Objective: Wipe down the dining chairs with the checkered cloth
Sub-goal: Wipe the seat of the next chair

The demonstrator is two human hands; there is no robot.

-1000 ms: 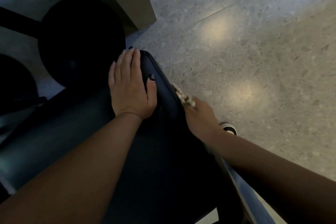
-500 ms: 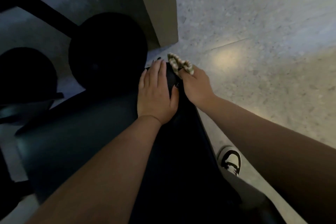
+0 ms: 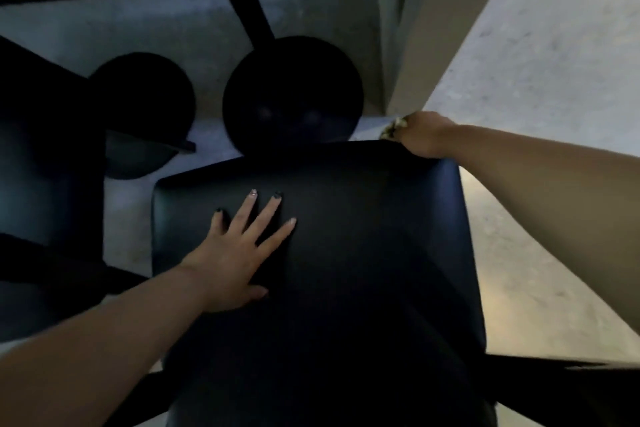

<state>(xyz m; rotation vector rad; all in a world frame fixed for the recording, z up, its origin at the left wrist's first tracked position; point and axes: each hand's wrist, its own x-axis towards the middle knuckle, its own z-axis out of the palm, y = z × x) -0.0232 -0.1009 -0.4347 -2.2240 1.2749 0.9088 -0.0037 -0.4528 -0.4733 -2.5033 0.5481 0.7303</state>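
Looks mid-job to me: right hand (image 3: pixel 423 133) grips the checkered cloth (image 3: pixel 392 128) at this chair (image 3: pixel 346 253)'s far corner, left hand (image 3: pixel 239 250) flat and open on it, other chairs probably left.

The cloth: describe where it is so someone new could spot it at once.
Find the dark chair seat in the middle and go to its far right corner. There the right hand grips the cloth, a small pale checkered bunch, the only light patterned thing against the dark seat.

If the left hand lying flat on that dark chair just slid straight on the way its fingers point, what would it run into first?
Probably nothing on the chair seat itself: the left hand points up and to the right over bare seat. It would reach the far edge near the right hand, which holds the checkered cloth at that corner. Depth is uncertain.
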